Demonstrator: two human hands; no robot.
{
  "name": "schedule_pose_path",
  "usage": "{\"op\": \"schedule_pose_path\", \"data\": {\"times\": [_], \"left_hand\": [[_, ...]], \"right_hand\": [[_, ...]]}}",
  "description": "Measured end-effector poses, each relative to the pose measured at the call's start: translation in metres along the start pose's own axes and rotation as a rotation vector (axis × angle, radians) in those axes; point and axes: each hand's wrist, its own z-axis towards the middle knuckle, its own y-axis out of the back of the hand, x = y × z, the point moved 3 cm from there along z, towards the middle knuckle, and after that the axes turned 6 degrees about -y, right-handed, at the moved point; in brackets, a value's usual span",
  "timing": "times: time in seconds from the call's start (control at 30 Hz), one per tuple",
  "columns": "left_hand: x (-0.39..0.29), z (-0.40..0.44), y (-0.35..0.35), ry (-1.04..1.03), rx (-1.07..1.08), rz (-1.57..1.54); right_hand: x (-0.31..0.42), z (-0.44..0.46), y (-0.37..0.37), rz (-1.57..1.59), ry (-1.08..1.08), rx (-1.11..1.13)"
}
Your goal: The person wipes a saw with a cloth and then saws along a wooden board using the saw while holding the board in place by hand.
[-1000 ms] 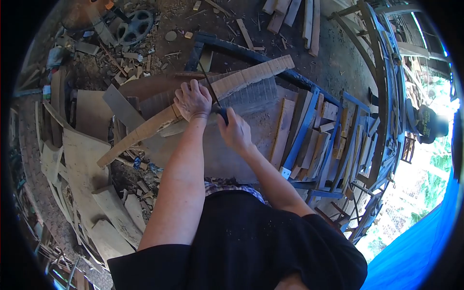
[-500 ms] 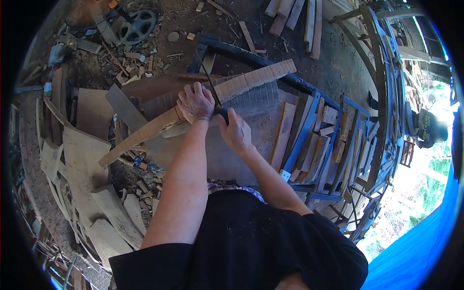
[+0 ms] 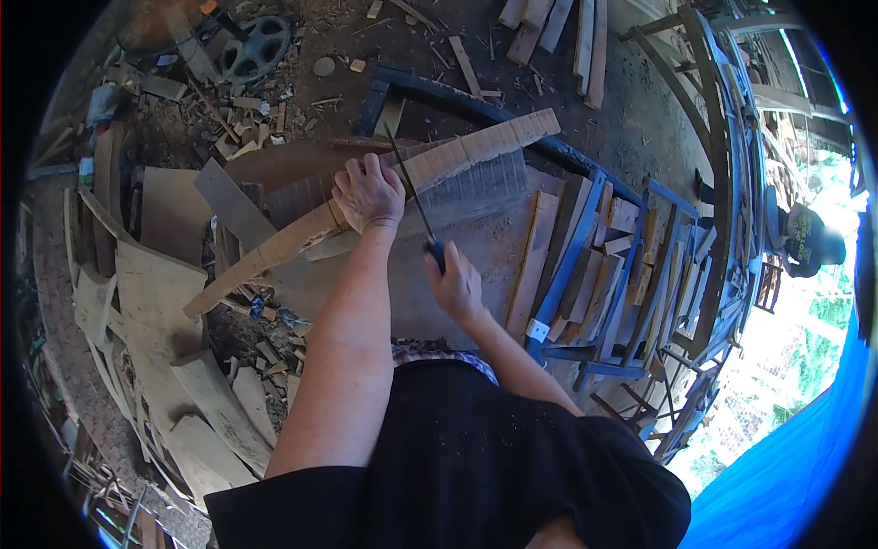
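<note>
My left hand (image 3: 369,194) is closed over a long curved piece of wood (image 3: 485,146), pressing on it near its middle. My right hand (image 3: 457,282) is wrapped round the dark handle of a handsaw (image 3: 413,194). Seen almost edge-on, the thin blade crosses the curved wood just right of my left hand. The handle is on the near side of the wood, toward my body. Beneath the curved piece lies a thick greyish wooden block (image 3: 466,194), its top marked with many lines across.
A dark frame (image 3: 466,108) runs behind the block. Stacked wood offcuts (image 3: 594,265) fill a blue rack on the right. Curved boards (image 3: 155,293) lie at left, and a spoked wheel (image 3: 256,50) rests among scraps. A person in a dark cap (image 3: 809,240) is at far right.
My right hand has drawn the handsaw back toward my body and slightly right. My left hand and the curved wood have barely moved.
</note>
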Motion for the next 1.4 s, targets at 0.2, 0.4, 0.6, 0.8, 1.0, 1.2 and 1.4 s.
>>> {"op": "schedule_pose_path", "data": {"times": [0.2, 0.4, 0.6, 0.8, 1.0, 1.2, 1.4], "left_hand": [[0.0, 0.0, -0.001, 0.005, 0.03, 0.018], [0.0, 0.0, 0.0, 0.006, 0.045, 0.008], [0.0, 0.001, 0.001, 0.009, 0.057, 0.015], [0.0, 0.001, -0.001, 0.006, 0.056, -0.007], [-0.001, 0.003, 0.003, 0.015, 0.086, -0.006], [-0.001, 0.003, 0.002, 0.019, 0.069, 0.017], [0.0, 0.003, 0.002, 0.018, 0.069, -0.027]], "right_hand": [[0.02, 0.026, 0.0, -0.009, 0.021, 0.0], [0.004, 0.005, 0.001, -0.026, -0.007, -0.008], [0.019, 0.019, 0.003, -0.033, 0.005, -0.004], [0.012, 0.016, -0.002, -0.041, -0.007, -0.012], [0.005, -0.009, -0.002, -0.005, 0.017, -0.063], [0.001, -0.005, 0.002, -0.069, -0.008, -0.02], [-0.04, -0.089, 0.044, 0.0, -0.049, 0.076]]}}
